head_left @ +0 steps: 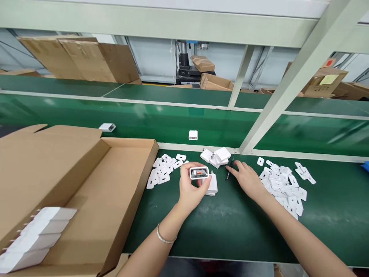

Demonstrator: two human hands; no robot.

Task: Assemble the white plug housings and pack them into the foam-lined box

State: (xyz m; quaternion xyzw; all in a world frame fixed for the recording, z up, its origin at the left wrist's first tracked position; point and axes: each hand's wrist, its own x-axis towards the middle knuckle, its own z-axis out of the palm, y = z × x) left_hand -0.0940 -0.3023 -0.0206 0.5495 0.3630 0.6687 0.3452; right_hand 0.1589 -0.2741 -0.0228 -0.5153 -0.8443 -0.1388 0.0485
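My left hand (191, 188) grips a white charger housing (199, 172), its open end facing me and electronic parts showing inside. Just behind that hand, a small stack of similar white housings (212, 185) lies on the green table. My right hand (247, 177) reaches to a slim dark pen-like tool (228, 173), thumb and forefinger closed around it; its exact kind is unclear. More white housings (220, 156) are piled beyond my hands. Flat white end plates with slots lie in a left heap (163, 169) and a larger right heap (284, 186).
At left stands an open cardboard box (131, 192) with a row of white housings (40, 231) inside. Single housings rest on the raised green ledge, one at centre (193, 135) and another at left (107, 127). A slanted metal post (288, 84) rises behind my right hand.
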